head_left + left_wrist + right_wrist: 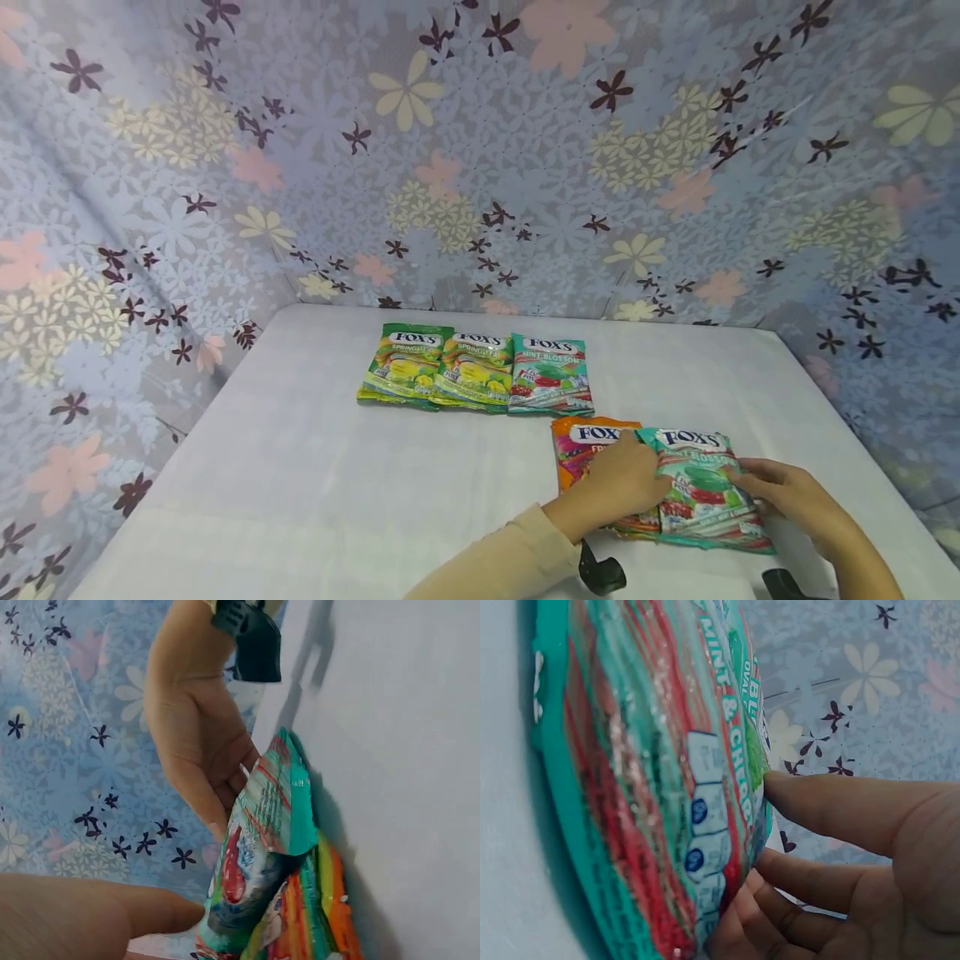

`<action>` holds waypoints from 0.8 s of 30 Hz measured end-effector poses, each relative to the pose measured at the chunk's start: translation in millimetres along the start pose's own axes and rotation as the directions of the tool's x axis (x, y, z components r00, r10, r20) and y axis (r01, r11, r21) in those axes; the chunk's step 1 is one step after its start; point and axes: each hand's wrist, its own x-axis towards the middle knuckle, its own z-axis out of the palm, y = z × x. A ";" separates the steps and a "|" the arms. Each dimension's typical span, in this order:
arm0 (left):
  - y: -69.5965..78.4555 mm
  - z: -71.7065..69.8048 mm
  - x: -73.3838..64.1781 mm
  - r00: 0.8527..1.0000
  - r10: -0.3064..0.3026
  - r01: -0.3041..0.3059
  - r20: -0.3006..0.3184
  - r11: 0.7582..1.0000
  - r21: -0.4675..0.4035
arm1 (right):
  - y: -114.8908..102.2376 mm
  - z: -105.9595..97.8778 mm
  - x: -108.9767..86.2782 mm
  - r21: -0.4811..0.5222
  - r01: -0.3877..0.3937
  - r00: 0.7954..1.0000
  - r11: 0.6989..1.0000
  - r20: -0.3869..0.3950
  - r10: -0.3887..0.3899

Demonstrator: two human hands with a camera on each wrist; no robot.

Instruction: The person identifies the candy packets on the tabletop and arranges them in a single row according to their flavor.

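Note:
A teal Fox's Mint Blossom candy bag [705, 492] lies at the right front of the table, its left edge overlapping an orange Fox's candy bag [572, 454]. My right hand [798, 500] pinches the teal bag's right edge, thumb on its face and fingers curled behind, as the right wrist view shows. Across the orange bag reaches my left hand [622, 479], gripping the teal bag's left side with the thumb [161, 909] against its front. The left hand's other fingers are mostly hidden. In the left wrist view the teal bag [259, 817] stands tilted against the orange one.
Farther back on the white table [300, 483], two green Spring Tea bags [405, 367] and another Mint Blossom bag [551, 375] lie in a row, side by side. Flower-patterned cloth [480, 167] surrounds the table's back and sides.

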 end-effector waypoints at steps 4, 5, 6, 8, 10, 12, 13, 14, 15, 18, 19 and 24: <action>-3.5 2.0 -0.7 0.999 0.021 -0.022 -0.027 1.000 -0.011 | 2.7 -0.4 2.9 0.019 -0.007 1.000 1.000 0.000 0.007; -3.8 2.6 -0.7 0.999 0.025 -0.026 -0.033 1.000 -0.016 | 3.0 -0.8 3.4 0.025 -0.012 1.000 1.000 0.000 0.012; -4.2 3.4 -0.7 0.999 0.033 -0.033 -0.039 0.999 -0.016 | 3.3 -1.1 4.0 0.031 -0.018 1.000 0.999 0.001 0.018; -5.0 5.3 -0.6 0.998 0.040 -0.041 -0.048 0.999 -0.021 | 3.9 -1.6 4.6 0.052 -0.011 1.000 0.999 0.016 0.010; -4.6 6.9 -0.5 0.997 0.048 -0.049 -0.058 0.999 -0.023 | 4.2 -2.4 3.7 0.075 0.001 1.000 0.997 0.022 -0.003; -4.3 8.1 -0.9 0.996 0.065 -0.066 -0.068 0.998 -0.007 | 4.4 -3.3 1.4 0.099 0.020 1.000 0.995 0.020 -0.022; -4.2 8.2 -1.0 0.995 0.073 -0.074 -0.069 0.997 -0.002 | 4.6 -3.6 0.0 0.116 0.031 0.999 0.993 0.018 -0.033; -4.3 8.1 -1.4 0.994 0.082 -0.082 -0.072 0.997 0.005 | 4.5 -3.9 -1.0 0.136 0.035 0.999 0.990 0.013 -0.037; -4.3 7.9 -1.5 0.993 0.093 -0.093 -0.073 0.996 0.003 | 4.4 -4.3 -2.1 0.149 0.038 0.999 0.988 0.006 -0.039; -4.8 7.4 -1.5 0.991 0.112 -0.115 -0.067 0.993 -0.034 | 4.9 -6.9 -5.2 0.201 0.043 0.999 0.979 -0.004 -0.043; -4.6 7.2 -1.6 0.991 0.120 -0.124 -0.063 0.991 -0.055 | 5.8 -8.0 -6.3 0.224 0.042 0.999 0.974 -0.007 -0.041; -3.6 8.4 -3.3 0.982 0.169 -0.178 -0.083 0.976 -0.128 | 9.7 -13.7 -9.2 0.283 0.032 0.999 0.959 -0.013 -0.029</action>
